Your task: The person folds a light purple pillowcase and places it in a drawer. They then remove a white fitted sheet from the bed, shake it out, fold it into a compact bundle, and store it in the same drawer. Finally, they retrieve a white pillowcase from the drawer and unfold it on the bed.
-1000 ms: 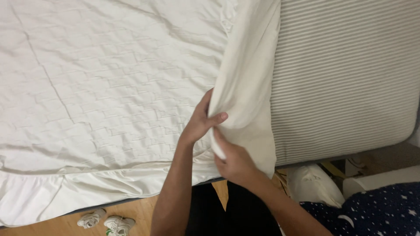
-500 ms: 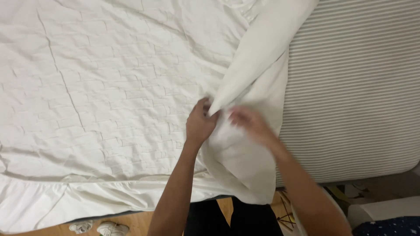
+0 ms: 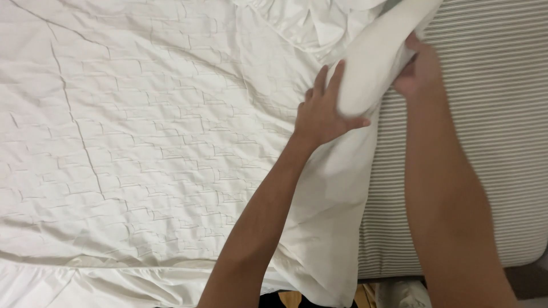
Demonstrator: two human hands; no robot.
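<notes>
Down at the near edge, a sliver of wooden floor (image 3: 291, 299) peeks out beneath the hanging hem of the white sheet (image 3: 142, 159). Both forearms reach up across the bed. The sheet, wrinkled and quilted-looking, covers the left and middle of the bed, while the striped mattress (image 3: 474, 171) lies bare on the right. The sheet's loose edge drapes down between the arms. Further up, the left hand (image 3: 322, 114) presses against a rolled fold of sheet (image 3: 371, 68), fingers spread along its side and thumb hooked under its lower end, gripping it. Just beyond, the right hand (image 3: 419, 71) clutches the same fold from the mattress side, fingers curled into the cloth, a bit blurred. Farthest off, the fold runs toward bunched white fabric (image 3: 308, 23) at the top edge.
</notes>
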